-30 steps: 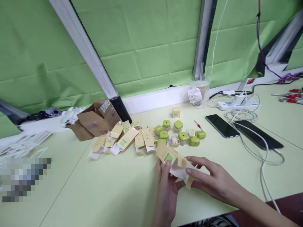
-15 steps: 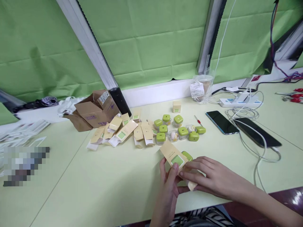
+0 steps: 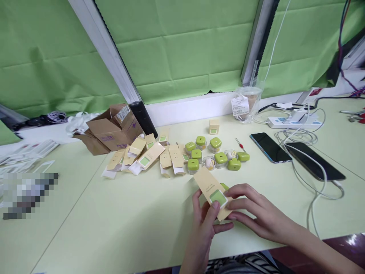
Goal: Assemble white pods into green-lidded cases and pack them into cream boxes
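A small tan cardboard box (image 3: 205,182) with a green square printed on it is tilted above the near part of the table. My left hand (image 3: 203,224) is closed around its lower left part, the thumb on the printed face. The fingers of my right hand (image 3: 253,209) grip its lower right edge. Just behind the box, a green-lidded item (image 3: 224,186) shows only in part. Beyond my hands stand several small clear containers with green lids (image 3: 220,159), and a clear one without a lid (image 3: 209,163) has something white and yellow inside.
Several tan boxes (image 3: 151,156) lie piled at centre left, before an open brown carton (image 3: 114,131). One small box (image 3: 214,126) stands farther back. A red-handled screwdriver (image 3: 239,143), two phones (image 3: 269,146), white cables and a power strip (image 3: 295,121) are on the right.
The box's lower end is now flat, where a flap stuck out below it. My right hand has shifted slightly right and up along its edge. The view has shifted slightly.
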The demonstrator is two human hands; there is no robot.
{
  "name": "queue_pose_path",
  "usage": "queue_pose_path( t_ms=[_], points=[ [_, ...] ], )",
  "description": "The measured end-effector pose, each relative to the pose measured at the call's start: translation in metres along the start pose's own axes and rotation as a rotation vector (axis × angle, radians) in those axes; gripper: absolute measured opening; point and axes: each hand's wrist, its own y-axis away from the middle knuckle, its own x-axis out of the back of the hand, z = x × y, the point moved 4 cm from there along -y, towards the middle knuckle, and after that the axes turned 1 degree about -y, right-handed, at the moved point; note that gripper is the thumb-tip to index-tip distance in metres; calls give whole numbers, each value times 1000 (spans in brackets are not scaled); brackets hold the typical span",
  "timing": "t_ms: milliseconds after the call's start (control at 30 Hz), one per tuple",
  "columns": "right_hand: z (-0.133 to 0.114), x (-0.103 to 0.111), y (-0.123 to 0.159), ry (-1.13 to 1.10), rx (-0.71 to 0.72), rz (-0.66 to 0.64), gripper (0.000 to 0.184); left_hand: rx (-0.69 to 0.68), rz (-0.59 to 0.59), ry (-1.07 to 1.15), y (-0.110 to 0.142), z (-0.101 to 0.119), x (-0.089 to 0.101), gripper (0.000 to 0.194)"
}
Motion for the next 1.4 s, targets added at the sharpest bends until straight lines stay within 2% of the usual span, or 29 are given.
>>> queue_pose_path(
  t_ms=[100, 200, 267, 333, 400, 500, 567, 633, 667, 767, 833, 900, 967, 1033, 1100, 1200, 1400],
  points=[
    [4, -2, -1, -159, -70, 76, 23, -46, -4, -14, -3, -2, 1, 62],
    [9, -5, -1, -228, -94, 156, 27, -119, -6, -29, -6, -2, 2, 66],
    [12, -5, -2, -249, -91, 122, 29, -174, -27, -28, -8, 0, 3, 73],
    [19, -2, -4, -300, -113, 33, 35, -227, -37, -43, -8, 1, 7, 81],
    [30, 4, -7, -327, -184, -53, 38, -280, 8, -120, -8, 0, 17, 84],
    [47, 10, -12, -227, -275, -166, 38, -335, 210, -391, -12, -7, 41, 78],
    [56, 5, -16, -160, -286, -268, 52, -385, 329, -640, -17, -11, 55, 71],
    [62, -3, -19, -147, -283, -355, 66, -494, 333, -871, -21, -12, 61, 56],
    [65, -7, -19, -153, -283, -387, 67, -561, 305, -965, -23, -13, 62, 48],
    [73, -13, -20, -190, -298, -425, 52, -715, 272, -1149, -26, -18, 62, 33],
    [80, -5, -21, -225, -370, -338, 46, -759, 320, -1153, -26, -24, 63, 40],
    [86, 8, -25, -268, -462, -148, 47, -791, 315, -1067, -25, -32, 62, 52],
    [84, 21, -32, -328, -501, 26, 47, -784, 221, -980, -26, -40, 57, 57],
    [74, 24, -41, -408, -473, 42, 45, -715, 126, -947, -27, -48, 51, 52],
    [61, 19, -51, -470, -399, -94, 47, -614, 112, -934, -30, -53, 48, 49],
    [46, 13, -60, -489, -283, -350, 54, -523, 168, -918, -32, -54, 50, 55],
    [39, 24, -75, -431, -38, -639, 56, -541, 102, -939, -29, -49, 48, 51]
  ],
)
